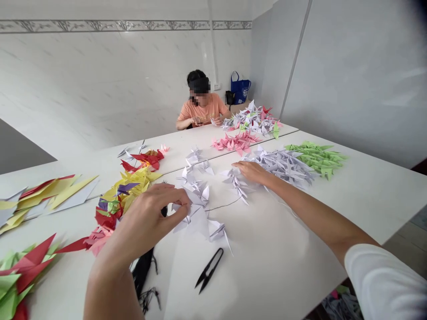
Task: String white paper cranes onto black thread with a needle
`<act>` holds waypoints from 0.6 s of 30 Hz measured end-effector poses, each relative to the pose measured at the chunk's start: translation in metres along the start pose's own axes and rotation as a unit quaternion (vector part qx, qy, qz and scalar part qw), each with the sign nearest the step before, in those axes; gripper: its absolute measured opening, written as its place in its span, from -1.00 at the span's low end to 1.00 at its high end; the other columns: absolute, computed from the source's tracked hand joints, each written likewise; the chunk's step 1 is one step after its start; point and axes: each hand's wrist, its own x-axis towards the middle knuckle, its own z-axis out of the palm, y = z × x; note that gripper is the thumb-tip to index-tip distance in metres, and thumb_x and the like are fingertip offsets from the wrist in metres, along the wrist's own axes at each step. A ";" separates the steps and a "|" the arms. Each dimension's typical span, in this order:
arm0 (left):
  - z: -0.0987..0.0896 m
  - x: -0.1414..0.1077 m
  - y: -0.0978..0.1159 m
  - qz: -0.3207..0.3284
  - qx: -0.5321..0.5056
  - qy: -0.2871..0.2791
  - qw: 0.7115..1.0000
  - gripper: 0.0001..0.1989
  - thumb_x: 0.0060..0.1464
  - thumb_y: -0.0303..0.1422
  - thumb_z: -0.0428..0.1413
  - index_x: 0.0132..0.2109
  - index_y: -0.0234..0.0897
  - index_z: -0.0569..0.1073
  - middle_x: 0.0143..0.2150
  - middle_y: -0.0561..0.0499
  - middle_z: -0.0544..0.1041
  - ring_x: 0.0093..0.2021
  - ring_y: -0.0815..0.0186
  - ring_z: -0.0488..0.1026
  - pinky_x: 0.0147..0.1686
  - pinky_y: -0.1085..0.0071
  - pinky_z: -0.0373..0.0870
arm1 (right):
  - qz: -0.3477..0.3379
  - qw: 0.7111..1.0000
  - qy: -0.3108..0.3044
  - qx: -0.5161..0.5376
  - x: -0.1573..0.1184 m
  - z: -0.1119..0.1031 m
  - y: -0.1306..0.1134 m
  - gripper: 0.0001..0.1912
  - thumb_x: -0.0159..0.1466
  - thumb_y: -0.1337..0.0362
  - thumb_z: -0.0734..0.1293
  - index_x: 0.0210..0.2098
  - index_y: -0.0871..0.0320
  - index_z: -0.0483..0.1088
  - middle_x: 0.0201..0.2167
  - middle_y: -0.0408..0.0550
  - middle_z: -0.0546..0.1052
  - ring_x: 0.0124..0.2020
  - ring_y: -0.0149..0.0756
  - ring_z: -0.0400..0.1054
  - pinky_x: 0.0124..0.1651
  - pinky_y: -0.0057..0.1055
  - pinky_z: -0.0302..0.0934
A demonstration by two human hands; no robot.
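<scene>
Folded white cranes (pixel 200 193) lie in a loose line at the centre of the table (pixel 267 271), with a second small cluster (pixel 236 182) to their right. A dark cord (pixel 226 205) runs between the two groups.

Handling, in my judgement: the cord calls for light, even tension, since a sharp pull could crease the paper or drag neighbouring cranes along. Each crane is best held at its folded body, clear of the thin wing tips. The black snips (pixel 209 271), lying nearer, are best kept away from the slack cord.

Pose: the left hand (pixel 156 205) arches palm-down over the left edge of the line, wrist bent, thumb and forefinger nearly meeting beside a crane; whether they grip paper cannot be determined. The right forearm extends far and leftward, low over the table. The right hand (pixel 251 171) is narrow, fingertips at the cluster beside the white heap (pixel 283 165); its hold cannot be confirmed.
</scene>
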 end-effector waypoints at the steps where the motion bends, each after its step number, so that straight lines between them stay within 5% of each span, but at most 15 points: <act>1: 0.001 0.000 0.001 0.002 0.002 0.004 1.000 -0.83 0.27 -0.39 0.09 -0.31 -0.17 0.50 -0.29 0.15 0.55 -0.22 0.36 0.43 -0.12 0.39 0.28 | 0.004 1.000 0.021 0.018 0.000 -0.003 -0.002 -0.53 0.32 0.56 0.17 0.15 0.25 0.44 0.04 0.18 0.60 -0.07 -0.10 0.55 -0.07 -0.28 0.34; 7: 0.007 0.003 0.006 0.032 0.033 0.074 0.996 -0.86 0.28 -0.41 0.09 -0.28 -0.14 0.47 -0.31 0.16 0.56 -0.14 0.30 0.44 -0.08 0.36 0.30 | -0.013 0.979 0.131 0.155 0.000 -0.046 -0.054 -0.66 0.51 0.31 0.05 0.17 0.19 0.30 -0.03 0.07 0.60 -0.09 -0.30 0.55 0.00 -0.32 0.41; 9: 0.009 0.004 0.010 0.051 0.046 0.106 0.992 -0.86 0.27 -0.43 0.10 -0.30 -0.15 0.46 -0.35 0.14 0.55 -0.12 0.27 0.45 -0.06 0.33 0.32 | -0.051 0.948 0.152 0.275 -0.005 -0.063 -0.084 -0.69 0.52 0.16 0.12 0.08 0.19 0.34 -0.11 0.05 0.61 -0.11 -0.29 0.55 -0.03 -0.34 0.42; 12: 0.010 0.005 0.016 0.082 0.054 0.143 0.985 -0.86 0.27 -0.44 0.11 -0.31 -0.17 0.45 -0.39 0.12 0.53 -0.15 0.26 0.47 -0.01 0.30 0.34 | -0.127 0.895 0.078 0.420 -0.019 -0.079 -0.128 -0.72 0.46 0.08 0.26 0.00 0.15 0.40 -0.13 0.00 0.61 -0.11 -0.29 0.54 -0.02 -0.34 0.40; 18: 0.016 0.006 0.022 0.095 0.060 0.173 0.978 -0.89 0.24 -0.48 0.14 -0.27 -0.19 0.46 -0.42 0.15 0.50 -0.34 0.36 0.42 0.10 0.24 0.36 | -0.182 0.894 0.021 0.408 -0.042 -0.081 -0.173 -0.73 0.37 0.20 0.39 0.02 0.08 0.35 -0.05 -0.09 0.54 -0.06 -0.33 0.45 0.06 -0.33 0.34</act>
